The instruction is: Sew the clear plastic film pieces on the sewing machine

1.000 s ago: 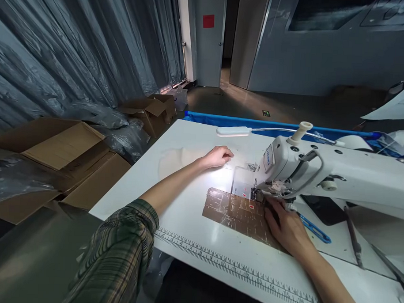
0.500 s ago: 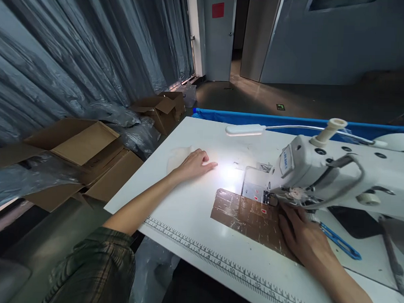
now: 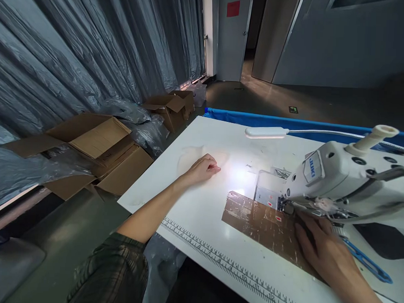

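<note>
Resting left hand (image 3: 203, 168): fingers loose on pale cloth piece (image 3: 187, 156), left of white sewing machine (image 3: 347, 178)
Right hand (image 3: 321, 249): spread flat on brown taped patch (image 3: 262, 222) by machine
Change: left hand farther from machine

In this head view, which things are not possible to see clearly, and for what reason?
- Needle: head view, lost in shadow under the sewing machine, just beyond the right hand.
- Sewing machine body: cut off by the right edge of the picture.
- Ruler numbers: too small to read.
- Pale cloth under the left hand: its right edge is washed out by bright glare.
- Machine label: blurred.
</note>
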A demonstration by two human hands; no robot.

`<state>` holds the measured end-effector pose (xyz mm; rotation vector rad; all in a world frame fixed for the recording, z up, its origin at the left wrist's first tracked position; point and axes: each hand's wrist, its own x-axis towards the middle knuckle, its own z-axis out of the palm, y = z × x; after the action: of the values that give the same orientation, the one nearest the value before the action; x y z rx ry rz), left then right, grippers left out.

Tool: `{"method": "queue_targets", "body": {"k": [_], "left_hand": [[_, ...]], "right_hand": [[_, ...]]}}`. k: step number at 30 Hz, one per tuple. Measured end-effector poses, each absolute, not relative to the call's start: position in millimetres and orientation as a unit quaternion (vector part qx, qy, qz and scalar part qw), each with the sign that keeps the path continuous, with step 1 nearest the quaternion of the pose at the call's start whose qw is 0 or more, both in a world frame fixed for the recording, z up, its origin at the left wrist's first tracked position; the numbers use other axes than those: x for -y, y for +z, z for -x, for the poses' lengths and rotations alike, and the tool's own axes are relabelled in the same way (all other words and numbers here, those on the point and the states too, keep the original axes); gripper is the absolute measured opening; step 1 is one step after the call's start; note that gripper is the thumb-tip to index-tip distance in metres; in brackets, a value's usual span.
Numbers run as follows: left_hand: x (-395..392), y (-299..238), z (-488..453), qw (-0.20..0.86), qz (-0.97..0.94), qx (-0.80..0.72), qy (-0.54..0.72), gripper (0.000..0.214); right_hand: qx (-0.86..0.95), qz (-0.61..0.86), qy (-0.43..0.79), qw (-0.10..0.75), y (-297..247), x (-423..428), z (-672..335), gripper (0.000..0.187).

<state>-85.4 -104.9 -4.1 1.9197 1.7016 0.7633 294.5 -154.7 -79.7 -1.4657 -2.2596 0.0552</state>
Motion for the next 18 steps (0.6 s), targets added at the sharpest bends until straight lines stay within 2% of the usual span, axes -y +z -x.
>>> {"method": "queue_targets", "body": {"k": [4,7,9,12,13,14,16,18], "left_hand": [[106,-2,84,0.209,-0.697,-0.627,0.279,0.028],[110,2,75,0.176,-0.708,-0.618,0.294,0.025],[120,5,58,0.188,-0.751,-0.559,0.299,0.022],[146,8,19,0.277,-0.825,-0.421,0.255,0.021],[156,7,4,0.321,-0.847,-0.352,0.235,0.019],[165,6,-10,0.345,-0.867,-0.284,0.221,0.017],[177,4,-33,0.34,-0.903,-0.179,0.193,0.015],[177,2,-45,0.289,-0.924,-0.171,0.184,0.017]], "right_hand": [[0.82,0.523,0.042,0.229,-76,155,-294,0.049],[0.798,0.531,0.117,0.259,-61,161,-289,0.047],[0.756,0.545,0.243,0.267,-48,168,-283,0.048],[0.656,0.501,0.522,0.217,-30,178,-274,0.055],[0.628,0.482,0.575,0.208,-26,181,-272,0.057],[0.613,0.473,0.598,0.207,-24,183,-270,0.057],[0.623,0.486,0.569,0.225,-25,184,-268,0.051],[0.646,0.491,0.527,0.252,-31,182,-267,0.045]]}}
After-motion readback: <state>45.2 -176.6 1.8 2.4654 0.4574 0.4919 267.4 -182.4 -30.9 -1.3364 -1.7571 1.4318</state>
